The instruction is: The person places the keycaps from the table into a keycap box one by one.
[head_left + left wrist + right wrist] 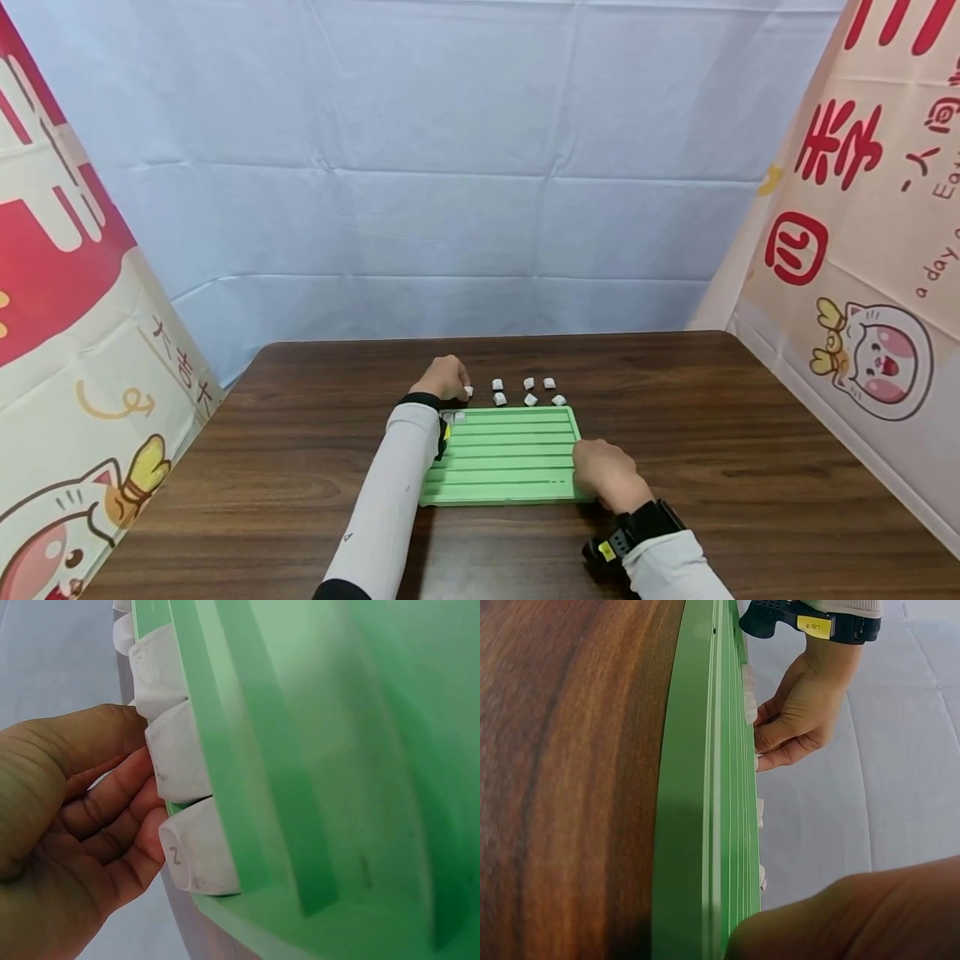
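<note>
My left hand [444,379] is at the far left corner of a green ridged tray [517,450], thumb and fingers curled at a small white block [468,391]. In the left wrist view, the left hand [82,802] is close beside several white blocks lined up along the tray's edge groove; the end block [199,851] bears a letter like Z or N. The thumb tip hides most of what is at the fingertips. My right hand [611,473] grips the tray's near right side, its fingers curled at the edge.
Behind the tray, several loose white blocks [530,400] lie in two rough rows on the dark wooden table [300,467]. A pale blue cloth [450,208] hangs behind the table, and printed cloths [862,292] hang at both sides.
</note>
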The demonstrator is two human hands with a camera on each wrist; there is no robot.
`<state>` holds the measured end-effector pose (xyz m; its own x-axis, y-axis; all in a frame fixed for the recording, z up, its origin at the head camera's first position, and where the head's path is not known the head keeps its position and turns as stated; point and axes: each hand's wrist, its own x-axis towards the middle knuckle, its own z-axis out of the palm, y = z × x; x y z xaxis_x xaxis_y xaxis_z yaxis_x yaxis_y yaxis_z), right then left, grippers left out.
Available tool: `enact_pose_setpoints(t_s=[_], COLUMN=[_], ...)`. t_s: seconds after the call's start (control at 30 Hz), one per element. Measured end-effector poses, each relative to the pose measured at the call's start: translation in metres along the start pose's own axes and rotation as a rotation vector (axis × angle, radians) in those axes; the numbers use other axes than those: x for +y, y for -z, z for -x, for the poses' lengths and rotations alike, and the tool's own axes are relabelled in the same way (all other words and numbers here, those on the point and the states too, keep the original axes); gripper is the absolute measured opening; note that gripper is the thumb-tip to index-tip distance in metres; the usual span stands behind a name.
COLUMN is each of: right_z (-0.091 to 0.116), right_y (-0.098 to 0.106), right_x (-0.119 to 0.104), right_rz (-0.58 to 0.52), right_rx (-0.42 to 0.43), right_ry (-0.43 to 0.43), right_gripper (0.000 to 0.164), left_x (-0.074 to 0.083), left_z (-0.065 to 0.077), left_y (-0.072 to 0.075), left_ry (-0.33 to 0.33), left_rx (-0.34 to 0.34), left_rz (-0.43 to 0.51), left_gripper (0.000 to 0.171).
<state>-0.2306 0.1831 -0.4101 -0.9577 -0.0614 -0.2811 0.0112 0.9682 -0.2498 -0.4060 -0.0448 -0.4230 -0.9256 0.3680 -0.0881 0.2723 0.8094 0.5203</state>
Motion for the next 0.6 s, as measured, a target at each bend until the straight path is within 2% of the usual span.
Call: enact_pose_setpoints(t_s=[0.13, 0.3, 0.6], right_z=[0.000, 0.001, 0.001], right_y=[0.000, 0.001, 0.001], right_x=[0.000, 0.000, 0.000], right_rz=[0.008, 0.008, 0.008], right_rx=[-0.004, 0.000, 0.002], right_ry=[-0.003, -0.003, -0.006], right_gripper=[0.026, 0.025, 0.023], left_x=[-0.001, 0.000, -0.005], left_z=[0.001, 0.002, -0.006], left_y=[0.001, 0.004, 0.013], left_ry=[-0.012, -0.025, -0.086], left_rx=[0.001, 0.032, 0.091], left_rz=[0.008, 0.038, 0.168], left_gripper=[0.006, 0.006, 0.011])
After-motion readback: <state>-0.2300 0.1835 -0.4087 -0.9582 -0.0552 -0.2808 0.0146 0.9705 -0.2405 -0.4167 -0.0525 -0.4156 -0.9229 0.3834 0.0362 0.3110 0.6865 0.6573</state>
